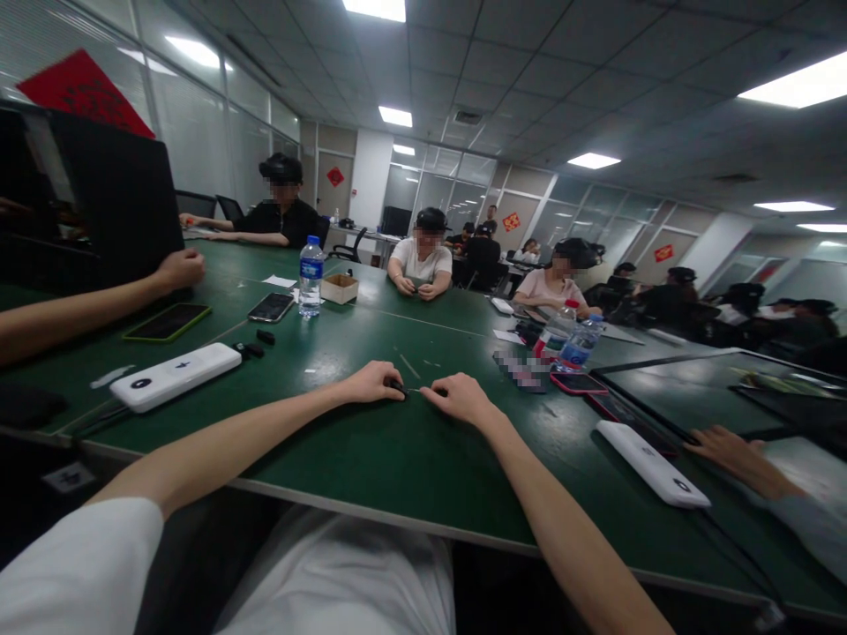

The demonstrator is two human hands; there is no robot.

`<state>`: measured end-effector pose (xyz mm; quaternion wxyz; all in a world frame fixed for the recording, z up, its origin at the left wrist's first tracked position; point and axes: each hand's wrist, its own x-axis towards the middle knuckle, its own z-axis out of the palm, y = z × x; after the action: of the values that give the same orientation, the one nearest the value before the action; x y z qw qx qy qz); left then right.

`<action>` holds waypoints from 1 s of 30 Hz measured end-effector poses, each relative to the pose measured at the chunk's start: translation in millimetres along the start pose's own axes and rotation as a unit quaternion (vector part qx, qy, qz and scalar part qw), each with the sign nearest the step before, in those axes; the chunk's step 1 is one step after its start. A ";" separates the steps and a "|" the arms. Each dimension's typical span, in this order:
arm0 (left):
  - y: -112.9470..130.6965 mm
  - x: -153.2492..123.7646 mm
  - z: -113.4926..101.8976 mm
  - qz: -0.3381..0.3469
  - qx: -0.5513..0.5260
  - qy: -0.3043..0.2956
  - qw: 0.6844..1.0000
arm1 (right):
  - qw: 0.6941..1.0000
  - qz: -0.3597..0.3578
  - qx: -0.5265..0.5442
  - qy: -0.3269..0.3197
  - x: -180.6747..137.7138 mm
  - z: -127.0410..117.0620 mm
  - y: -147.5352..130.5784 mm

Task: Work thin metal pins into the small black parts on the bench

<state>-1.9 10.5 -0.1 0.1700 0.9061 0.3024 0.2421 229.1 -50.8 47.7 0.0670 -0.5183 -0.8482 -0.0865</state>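
My left hand (374, 382) rests low over the green table, its fingers closed around a small black object (398, 388) whose kind I cannot make out. Just to the right, my right hand (461, 399) is closed in a pinch. From its fingertips a thin, pale, pin-like piece (415, 390) points left toward the black object. Whether the two pieces touch is too small to tell. Both forearms reach in over the near edge of the green table (397, 467).
On the left lie a white power bank (178, 377), a green-edged phone (168, 322) and another phone (271, 307), near a water bottle (311, 278) and open box (340, 288). Bottles (580, 344), a red-edged phone (578, 383), another power bank (652, 463) and a co-worker's hand (738, 454) are right.
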 end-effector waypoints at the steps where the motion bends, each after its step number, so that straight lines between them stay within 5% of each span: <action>1: 0.8 -0.4 -0.4 -0.003 0.000 -0.002 1.000 | 1.000 0.007 -0.014 -0.017 -0.4 -0.1 3.0; 11: 8.0 -2.7 -1.1 -0.013 -0.009 0.009 1.000 | 0.996 0.027 -0.047 -0.068 3.1 -2.4 -3.3; 17: 5.9 -2.7 -0.4 -0.012 -0.003 0.007 1.000 | 0.998 0.034 -0.041 -0.029 -0.4 1.8 -4.0; 24: 6.4 2.3 3.3 -0.019 0.029 0.002 0.999 | 0.993 -0.035 0.101 0.048 8.1 -0.8 -36.4; 30: 8.2 1.3 1.8 0.001 0.021 0.000 1.000 | 0.999 -0.037 0.030 0.025 3.9 -2.3 -25.8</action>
<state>3.8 4.8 2.5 0.1505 0.9098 0.3065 0.2358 204.4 -59.5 48.8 0.1006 -0.4817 -0.8672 -0.0765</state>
